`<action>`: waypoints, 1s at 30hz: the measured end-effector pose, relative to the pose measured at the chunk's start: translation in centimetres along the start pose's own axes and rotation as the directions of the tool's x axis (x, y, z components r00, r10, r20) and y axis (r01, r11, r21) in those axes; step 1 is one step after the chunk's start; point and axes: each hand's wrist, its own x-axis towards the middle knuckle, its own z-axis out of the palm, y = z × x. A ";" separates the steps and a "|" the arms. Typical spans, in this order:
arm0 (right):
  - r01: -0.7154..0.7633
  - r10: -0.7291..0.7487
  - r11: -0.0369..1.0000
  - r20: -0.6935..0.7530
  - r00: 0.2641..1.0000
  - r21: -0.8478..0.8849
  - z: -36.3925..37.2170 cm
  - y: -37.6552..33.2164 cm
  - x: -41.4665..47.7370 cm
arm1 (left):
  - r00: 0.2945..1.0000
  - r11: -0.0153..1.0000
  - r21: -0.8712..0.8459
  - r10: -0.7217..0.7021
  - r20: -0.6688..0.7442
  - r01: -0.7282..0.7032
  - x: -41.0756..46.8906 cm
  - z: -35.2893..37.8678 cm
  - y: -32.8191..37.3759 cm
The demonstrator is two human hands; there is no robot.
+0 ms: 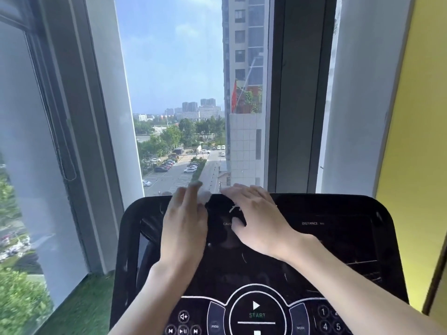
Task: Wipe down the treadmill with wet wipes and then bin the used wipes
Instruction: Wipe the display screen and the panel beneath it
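Fingers (251,194) spread on treadmill console (338,238), printed DISTANCE, START, PROG, MODE

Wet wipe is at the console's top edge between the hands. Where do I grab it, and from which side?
Likely the bunched white part of the wet wipe showing right of the left hand, pinched from above on the near side: it lies crumpled on the console rim, with the window right behind.

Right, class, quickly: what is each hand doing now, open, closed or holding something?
Left hand: open, straight fingers by a blurred white wipe.
Right hand: open, spread flat on the treadmill console.
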 end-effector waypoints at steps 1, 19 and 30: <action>0.006 -0.006 1.000 -0.014 1.000 -0.007 0.2 0.1 0.1 | 0.993 0.993 0.031 0.117 0.030 -0.118 -0.3 0.6 0.0; 0.029 -0.031 0.999 -0.047 0.998 -0.042 0.9 0.6 0.0 | 0.882 0.883 0.071 0.454 0.124 -0.465 -1.2 0.5 -2.3; 0.107 -0.097 0.971 0.059 0.994 -0.215 0.6 -0.1 0.0 | 0.985 0.982 0.100 0.164 -0.045 -0.159 -0.1 -0.7 -3.9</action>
